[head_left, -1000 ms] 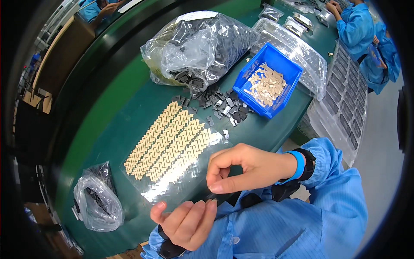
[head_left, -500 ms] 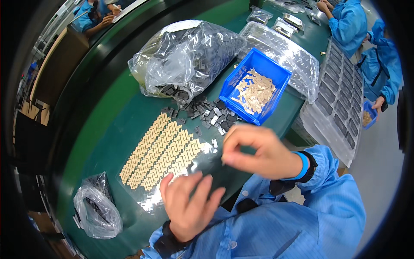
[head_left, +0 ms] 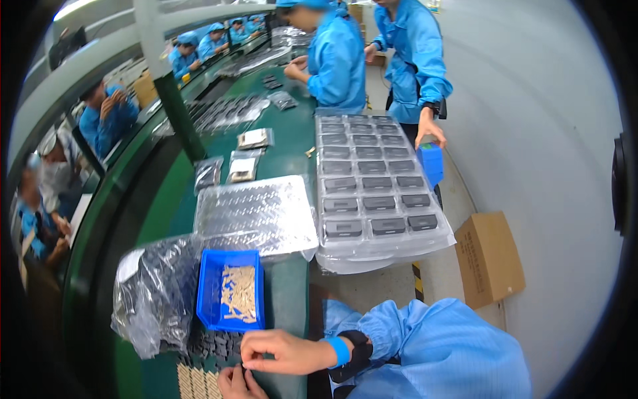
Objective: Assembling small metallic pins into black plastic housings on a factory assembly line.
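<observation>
At the lower edge, my right hand (head_left: 282, 352) is closed in a pinch, thumb against fingertips. My left hand (head_left: 239, 384), cut off by the lower edge, has its bent fingers close together just beneath the right fingertips. Whatever lies in the fingers is too small to make out. Beside them is a heap of small black parts (head_left: 211, 346). Tan strip-like pieces (head_left: 193, 382) lie in neat rows to the left of my left hand. Just beyond my hands stands a blue bin (head_left: 206, 292) holding loose tan pieces (head_left: 238, 294).
Left of the bin sits a clear bag of black parts (head_left: 149, 299). Behind it lies a clear pitted sheet (head_left: 256, 213). Stacked trays of black parts (head_left: 372, 173) stand to the right. A co-worker (head_left: 415, 60) holds a blue container (head_left: 431, 164). A carton (head_left: 490, 259) rests on the floor.
My view has swung up and to the right, so the hands now sit at the lower edge. My two hands have come together. The co-worker's blue container is raised beside the trays.
</observation>
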`<state>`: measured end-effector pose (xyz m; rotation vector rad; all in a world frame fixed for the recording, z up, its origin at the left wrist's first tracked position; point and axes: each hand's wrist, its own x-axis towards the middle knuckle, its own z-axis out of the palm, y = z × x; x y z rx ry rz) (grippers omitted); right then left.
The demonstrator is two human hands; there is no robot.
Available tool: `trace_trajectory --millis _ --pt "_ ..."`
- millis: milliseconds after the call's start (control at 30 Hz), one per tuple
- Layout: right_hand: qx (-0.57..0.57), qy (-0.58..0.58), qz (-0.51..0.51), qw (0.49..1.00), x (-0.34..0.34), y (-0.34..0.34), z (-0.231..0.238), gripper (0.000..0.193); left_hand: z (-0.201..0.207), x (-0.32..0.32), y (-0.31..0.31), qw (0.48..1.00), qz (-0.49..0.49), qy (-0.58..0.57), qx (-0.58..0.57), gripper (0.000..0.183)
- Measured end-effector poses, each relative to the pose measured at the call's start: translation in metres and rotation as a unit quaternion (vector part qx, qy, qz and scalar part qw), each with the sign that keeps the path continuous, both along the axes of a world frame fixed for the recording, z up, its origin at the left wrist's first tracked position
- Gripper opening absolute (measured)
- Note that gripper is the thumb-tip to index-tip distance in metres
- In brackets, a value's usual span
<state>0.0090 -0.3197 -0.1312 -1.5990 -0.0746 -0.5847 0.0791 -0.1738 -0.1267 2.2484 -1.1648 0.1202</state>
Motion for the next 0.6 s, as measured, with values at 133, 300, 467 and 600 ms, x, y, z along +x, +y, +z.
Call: trace_trajectory --millis 133,300,467,600 --pt "-0.054 -0.008 -0.029 0.998 -0.016 0.007 -0.009 0.010 0.003 -0.009 -0.008 1.000 -0.002 0.016 -0.016 0.015" --pt "-0.116 -0.053 -0.099 0.987 -0.020 0.004 -0.022 0.012 0.000 -0.007 -0.010 0.999 0.007 0.005 -0.043 0.015" --pt "-0.133 -0.064 -0.135 0.980 -0.020 0.008 -0.021 0.011 0.009 -0.007 -0.004 0.983 0.068 0.034 -0.165 0.012" --pt "-0.154 -0.102 -0.165 0.969 -0.017 0.011 -0.031 0.011 0.023 -0.008 -0.005 0.961 0.114 0.137 -0.212 0.015"
